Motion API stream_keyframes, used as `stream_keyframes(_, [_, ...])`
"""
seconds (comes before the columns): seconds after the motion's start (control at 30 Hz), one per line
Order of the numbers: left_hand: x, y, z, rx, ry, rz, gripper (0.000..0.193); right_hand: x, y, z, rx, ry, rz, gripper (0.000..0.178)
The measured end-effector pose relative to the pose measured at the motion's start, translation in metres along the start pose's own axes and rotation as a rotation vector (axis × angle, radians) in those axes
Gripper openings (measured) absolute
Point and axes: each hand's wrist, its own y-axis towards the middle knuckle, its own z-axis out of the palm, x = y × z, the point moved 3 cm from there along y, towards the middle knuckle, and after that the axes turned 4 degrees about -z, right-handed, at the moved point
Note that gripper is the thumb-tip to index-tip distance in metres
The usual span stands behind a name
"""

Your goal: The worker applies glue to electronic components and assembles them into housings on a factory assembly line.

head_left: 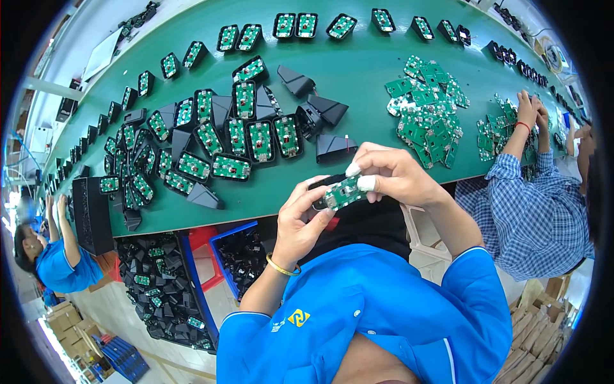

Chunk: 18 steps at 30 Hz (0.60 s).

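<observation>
Green tabletop (358, 77), board heap (427, 105) right. Left hand (296, 216): fingers curled round black housing (327, 180), apparently steadying it; right hand (398, 176): nearly closed fingertips pinching circuit board (345, 194).

green tabletop (355, 73), checked-shirt co-worker (537, 221) at right, blue-shirt co-worker (67, 267) at far left, cardboard boxes (66, 320) lower left, blue crates (125, 360) near them, pale floor (114, 310)

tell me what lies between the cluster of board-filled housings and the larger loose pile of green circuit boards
In the head view, several black housings lie nearest the cluster, then green tabletop up to the loose pile.
</observation>
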Motion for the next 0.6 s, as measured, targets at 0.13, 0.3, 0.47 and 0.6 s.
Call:
stream_keyframes(0.13, [-0.001,-0.001,0.001,0.016,-0.037,-0.008,0.033,-0.008,-0.006,-0.007,-0.049,0.018,0.020,0.019])
stream_keyframes(0.3, [-0.006,0.002,0.003,0.087,0.109,0.036,0.040,-0.009,-0.004,0.000,-0.026,-0.030,0.014,0.018])
stream_keyframes(0.47, [-0.012,0.001,0.009,0.022,0.064,0.006,0.051,-0.009,-0.005,0.007,-0.026,-0.199,-0.038,0.018])
stream_keyframes(0.6, [-0.011,0.000,0.009,0.014,0.074,0.007,0.057,-0.010,-0.009,0.010,-0.052,-0.288,-0.076,0.018])
